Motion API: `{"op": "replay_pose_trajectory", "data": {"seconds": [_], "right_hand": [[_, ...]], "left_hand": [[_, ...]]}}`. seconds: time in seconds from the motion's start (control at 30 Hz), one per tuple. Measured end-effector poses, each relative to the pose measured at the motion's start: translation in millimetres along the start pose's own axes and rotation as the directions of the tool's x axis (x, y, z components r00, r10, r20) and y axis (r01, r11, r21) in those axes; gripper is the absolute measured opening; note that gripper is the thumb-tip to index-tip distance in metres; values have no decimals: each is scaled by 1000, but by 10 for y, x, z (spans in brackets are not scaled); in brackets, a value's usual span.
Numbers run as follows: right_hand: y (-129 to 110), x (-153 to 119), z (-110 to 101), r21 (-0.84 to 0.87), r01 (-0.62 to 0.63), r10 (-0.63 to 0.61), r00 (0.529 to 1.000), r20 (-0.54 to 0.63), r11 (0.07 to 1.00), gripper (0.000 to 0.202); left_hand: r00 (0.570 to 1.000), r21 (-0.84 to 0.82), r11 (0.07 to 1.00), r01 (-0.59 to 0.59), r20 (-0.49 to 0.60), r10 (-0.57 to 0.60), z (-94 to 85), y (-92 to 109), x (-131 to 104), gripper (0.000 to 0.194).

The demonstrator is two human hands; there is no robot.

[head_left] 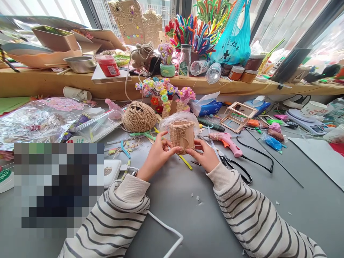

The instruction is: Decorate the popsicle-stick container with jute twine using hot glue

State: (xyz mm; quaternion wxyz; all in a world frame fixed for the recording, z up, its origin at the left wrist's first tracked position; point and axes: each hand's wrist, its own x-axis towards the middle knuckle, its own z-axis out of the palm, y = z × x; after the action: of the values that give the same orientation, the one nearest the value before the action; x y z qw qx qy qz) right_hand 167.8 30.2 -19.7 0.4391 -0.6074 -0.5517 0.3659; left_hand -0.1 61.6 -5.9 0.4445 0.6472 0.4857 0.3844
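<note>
Between my two hands is a small pen-holder-like cup (pixel 182 136), its wall partly wrapped in brown twine and partly faced with flat wooden strips. A curled bit of twine decorates its side. The thumb and fingers of my left hand (pixel 160 152) grip its lower left side. From the right, my right hand (pixel 205 154) pinches its lower edge with thumb and fingers. A large ball of jute twine (pixel 139 116) lies behind my left hand. Beyond my right hand rests a pink hot glue gun (pixel 227 141). Clear plastic film (pixel 177 120) shows just behind the cup.
A white cable (pixel 172 236) crosses the grey table in front. Scissors with black handles (pixel 239 168) lie right of my right hand. A small wooden frame (pixel 239 116), tissue packs and a kitchen scale (pixel 306 121) stand farther right. The sill (pixel 107 87) holds pipe cleaners (pixel 192 36) and jars.
</note>
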Motion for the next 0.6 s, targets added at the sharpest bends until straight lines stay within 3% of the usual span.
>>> {"op": "replay_pose_trajectory", "data": {"seconds": [0.2, 0.3, 0.37, 0.43, 0.53, 0.6], "right_hand": [[9, -19, 55, 33, -15, 15, 1000, -17, 999, 44], [-18, -1, -18, 8, 11, -10, 999, -36, 1000, 45], [-48, 22, -187, -37, 75, -78, 993, -90, 997, 41], [-65, 28, -433, -89, 134, -150, 964, -220, 987, 31], [-27, -37, -780, -172, 103, -165, 901, -401, 980, 28], [38, -123, -894, -265, 80, -181, 906, -383, 961, 27]], "left_hand": [[996, 6, 996, 90, -16, -90, 2, 68, 15, 78], [996, 21, 996, 86, -19, -86, -1, 66, 20, 75], [997, 20, 997, 76, -18, -76, -5, 46, 22, 73], [998, 17, 998, 62, -15, -62, -10, 19, 24, 72], [999, 23, 999, 42, 6, -42, -15, -13, 24, 71], [999, 30, 999, 39, 12, -40, -16, -20, 22, 70]]}}
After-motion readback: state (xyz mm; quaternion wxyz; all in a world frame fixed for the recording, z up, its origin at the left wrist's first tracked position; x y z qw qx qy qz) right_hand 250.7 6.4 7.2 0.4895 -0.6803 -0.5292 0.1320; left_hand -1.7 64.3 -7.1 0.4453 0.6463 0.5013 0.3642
